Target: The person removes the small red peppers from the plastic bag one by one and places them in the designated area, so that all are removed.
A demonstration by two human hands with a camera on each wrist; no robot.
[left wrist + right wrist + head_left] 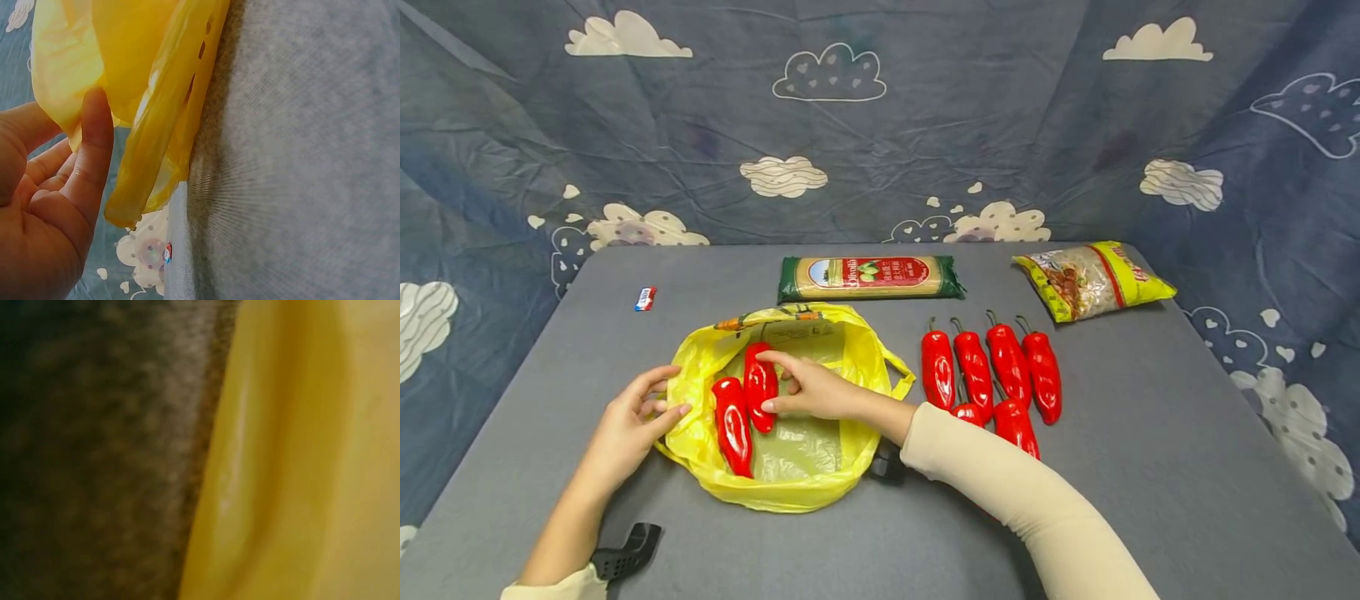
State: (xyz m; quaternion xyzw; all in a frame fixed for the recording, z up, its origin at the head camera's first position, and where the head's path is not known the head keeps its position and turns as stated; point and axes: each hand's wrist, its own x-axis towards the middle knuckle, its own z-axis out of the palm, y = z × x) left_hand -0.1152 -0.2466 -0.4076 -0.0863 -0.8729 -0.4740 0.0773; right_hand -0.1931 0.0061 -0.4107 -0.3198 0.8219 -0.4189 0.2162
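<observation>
A yellow plastic bag lies with its mouth wide open on the grey table. My left hand pinches its left rim between thumb and fingers, as the left wrist view also shows. Inside the bag, a red pepper and a second red pepper lie side by side. Over the second one is my right hand, index finger and thumb spread apart at its right side; whether they touch it is hard to tell. Only blurred yellow plastic and dark cloth show in the right wrist view.
Several red peppers lie right of the bag, partly behind my right sleeve. A spaghetti pack and a yellow-ended food packet lie along the back. One small red, white and blue packet is at the back left.
</observation>
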